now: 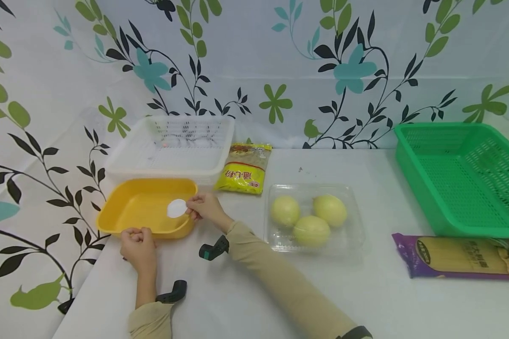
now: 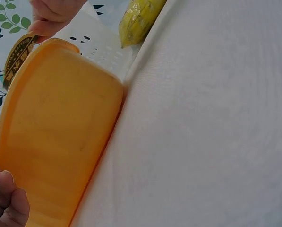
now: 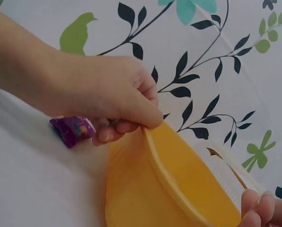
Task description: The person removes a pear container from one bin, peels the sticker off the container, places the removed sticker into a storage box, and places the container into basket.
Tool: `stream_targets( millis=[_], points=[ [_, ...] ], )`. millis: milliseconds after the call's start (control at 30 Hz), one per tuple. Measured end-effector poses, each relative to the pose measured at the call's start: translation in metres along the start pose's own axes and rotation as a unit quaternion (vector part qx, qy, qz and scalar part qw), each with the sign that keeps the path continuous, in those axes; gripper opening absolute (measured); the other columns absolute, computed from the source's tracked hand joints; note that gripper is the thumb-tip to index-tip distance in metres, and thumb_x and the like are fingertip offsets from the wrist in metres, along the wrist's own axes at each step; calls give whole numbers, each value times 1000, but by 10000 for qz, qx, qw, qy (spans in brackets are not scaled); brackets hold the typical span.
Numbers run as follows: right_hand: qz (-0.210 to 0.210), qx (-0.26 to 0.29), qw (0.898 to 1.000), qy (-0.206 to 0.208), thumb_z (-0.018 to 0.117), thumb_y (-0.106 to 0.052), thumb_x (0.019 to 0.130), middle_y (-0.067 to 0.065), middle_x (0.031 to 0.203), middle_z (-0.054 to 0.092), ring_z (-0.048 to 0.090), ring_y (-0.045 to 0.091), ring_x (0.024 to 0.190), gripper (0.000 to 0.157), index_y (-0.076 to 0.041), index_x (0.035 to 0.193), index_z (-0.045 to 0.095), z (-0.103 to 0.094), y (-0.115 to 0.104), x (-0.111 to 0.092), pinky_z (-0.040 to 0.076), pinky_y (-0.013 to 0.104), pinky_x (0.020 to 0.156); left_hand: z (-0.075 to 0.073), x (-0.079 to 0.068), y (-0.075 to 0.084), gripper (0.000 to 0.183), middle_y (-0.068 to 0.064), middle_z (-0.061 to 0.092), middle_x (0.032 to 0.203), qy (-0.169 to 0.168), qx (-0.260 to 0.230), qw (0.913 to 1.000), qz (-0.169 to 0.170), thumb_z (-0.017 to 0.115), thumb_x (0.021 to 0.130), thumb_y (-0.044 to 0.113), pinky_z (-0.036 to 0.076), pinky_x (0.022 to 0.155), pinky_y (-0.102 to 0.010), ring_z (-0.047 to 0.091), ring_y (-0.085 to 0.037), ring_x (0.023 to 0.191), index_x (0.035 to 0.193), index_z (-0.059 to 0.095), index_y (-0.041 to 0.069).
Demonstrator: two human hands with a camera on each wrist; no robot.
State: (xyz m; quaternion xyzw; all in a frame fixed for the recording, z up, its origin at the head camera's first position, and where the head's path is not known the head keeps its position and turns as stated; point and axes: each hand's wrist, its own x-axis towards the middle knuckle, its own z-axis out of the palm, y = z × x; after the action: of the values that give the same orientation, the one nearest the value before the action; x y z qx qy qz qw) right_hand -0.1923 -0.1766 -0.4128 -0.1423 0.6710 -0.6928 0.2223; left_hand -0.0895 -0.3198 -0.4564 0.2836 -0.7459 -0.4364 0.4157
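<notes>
In the head view, my left hand [image 1: 139, 247] grips the near rim of a yellow plastic basin [image 1: 119, 205]. Its thumb lies over the rim in the right wrist view, where the left hand [image 3: 107, 92] shows large. At the basin's right end, my right hand [image 1: 208, 208] pinches a thin round card [image 1: 176, 208] by its edge. The card looks white from above; its other side, dark with gold print, faces the left wrist view, where the card [image 2: 19, 60] overlaps the basin's rim. Beyond the left hand lies a small purple packet [image 3: 73, 131], mostly hidden in the head view.
Behind the basin is a white basket [image 1: 174, 165], with a yellow powder bag [image 1: 243, 169] beside it. A clear tray [image 1: 275, 242] of three pale round fruits or vegetables stands mid-table. At right are a green basket [image 1: 424, 193] and a purple noodle packet [image 1: 458, 259].
</notes>
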Motion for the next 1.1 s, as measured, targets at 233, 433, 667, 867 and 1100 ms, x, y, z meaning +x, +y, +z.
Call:
stream_targets(
  millis=[233, 433, 667, 867, 1100],
  points=[
    [93, -177, 9996, -178, 60, -6, 85, 4, 62, 61, 46, 9, 45, 7, 0, 84, 61, 21, -3, -4, 41, 19, 45, -3, -2, 0, 7, 5, 44, 48, 179, -152, 9995, -200, 49, 86, 9, 34, 37, -13, 42, -3, 34, 82, 43, 10],
    [90, 17, 9997, -208, 60, -6, 84, 9, 65, 63, 42, 8, 43, 6, -1, 82, 60, 29, 4, 0, 38, 17, 43, -3, 0, -3, 8, 7, 45, 47, 218, -392, 9984, -351, 50, 85, 10, 35, 35, -14, 43, -4, 33, 80, 43, 11],
    [-11, 89, 9999, -133, 60, -4, 84, 7, 61, 62, 40, 8, 40, 5, -1, 81, 59, 23, 7, 3, 36, 19, 42, 1, 1, -1, 9, 6, 45, 47, 172, -422, 9984, -348, 50, 85, 10, 35, 35, -14, 43, -6, 33, 81, 43, 11],
    [-60, 251, 9995, -204, 61, -4, 83, 10, 64, 63, 39, 9, 40, 5, 1, 84, 60, 19, 9, 3, 35, 19, 41, 3, -1, -1, 9, 6, 44, 47, 118, -612, 9974, -348, 50, 85, 8, 35, 35, -14, 44, -4, 33, 80, 42, 11],
    [-33, 413, 9990, -175, 61, -4, 83, 9, 63, 63, 38, 10, 38, 4, 0, 84, 62, 21, 8, 4, 35, 18, 39, 3, 0, -1, 9, 6, 45, 47, 108, -493, 9981, -359, 50, 86, 10, 37, 37, -14, 44, -4, 34, 81, 42, 10]
  ],
)
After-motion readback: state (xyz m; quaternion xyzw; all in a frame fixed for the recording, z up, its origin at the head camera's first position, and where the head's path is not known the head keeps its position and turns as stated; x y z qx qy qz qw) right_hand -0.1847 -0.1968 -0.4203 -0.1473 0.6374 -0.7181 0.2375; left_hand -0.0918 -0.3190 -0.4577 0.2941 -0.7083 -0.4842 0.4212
